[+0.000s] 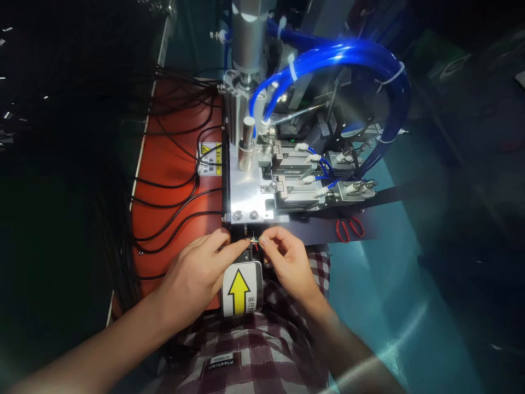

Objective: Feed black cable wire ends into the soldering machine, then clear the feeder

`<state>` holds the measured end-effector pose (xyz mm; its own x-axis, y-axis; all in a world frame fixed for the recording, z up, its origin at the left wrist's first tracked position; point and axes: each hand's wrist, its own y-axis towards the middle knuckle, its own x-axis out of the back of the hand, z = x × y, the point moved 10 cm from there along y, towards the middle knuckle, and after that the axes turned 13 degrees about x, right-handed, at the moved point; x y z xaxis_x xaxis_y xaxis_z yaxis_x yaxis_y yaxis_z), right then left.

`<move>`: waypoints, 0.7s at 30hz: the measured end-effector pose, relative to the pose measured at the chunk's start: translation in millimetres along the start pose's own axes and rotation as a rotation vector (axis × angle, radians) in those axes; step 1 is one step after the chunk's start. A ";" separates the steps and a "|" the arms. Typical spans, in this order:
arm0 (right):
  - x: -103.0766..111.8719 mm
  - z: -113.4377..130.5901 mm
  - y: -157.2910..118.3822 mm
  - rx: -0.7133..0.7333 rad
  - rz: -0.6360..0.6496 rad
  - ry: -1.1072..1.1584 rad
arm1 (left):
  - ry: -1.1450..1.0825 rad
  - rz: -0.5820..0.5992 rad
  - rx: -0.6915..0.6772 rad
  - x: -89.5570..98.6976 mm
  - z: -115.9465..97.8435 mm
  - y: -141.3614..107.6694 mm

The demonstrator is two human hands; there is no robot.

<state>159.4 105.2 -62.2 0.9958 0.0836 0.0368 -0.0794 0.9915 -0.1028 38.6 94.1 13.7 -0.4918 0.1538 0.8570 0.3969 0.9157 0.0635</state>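
At the front of the machine, a small part with thin wires (255, 241), one of them red, lies between my two hands. My left hand (192, 265) stretches its index finger to this part and touches it with the tip. Its other visible fingers bend over the machine's front edge, and its thumb is hidden. From the other side, my right hand (289, 260) pinches the wire end between thumb and index finger. The details of the small part are too fine to make out. Just below sits a dark block (245, 255) of the machine.
A metal press (246, 186) with pneumatic cylinders (297, 189) and looping blue air hoses (340, 52) stands directly ahead. Black cables (172, 205) cross the orange surface (164, 158) at left. Red-handled scissors or pliers (349, 229) lie at right. A yellow-arrow label (239, 290) faces me.
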 end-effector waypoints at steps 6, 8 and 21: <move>0.3 -2.9 0.9 -0.006 -0.005 0.001 | 0.015 -0.018 -0.011 0.2 -1.8 1.2; 1.1 -2.4 1.5 0.004 -0.012 -0.017 | 0.025 -0.027 -0.015 0.3 -2.1 1.2; -1.9 -0.1 -2.5 -0.028 -0.040 -0.017 | 0.084 -0.053 -0.051 3.5 -7.6 -0.3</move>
<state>157.7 102.6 -62.1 0.9972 0.0456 0.0586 -0.0378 0.9910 -0.1283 42.6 91.5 20.7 -0.4475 0.0726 0.8913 0.4125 0.9011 0.1337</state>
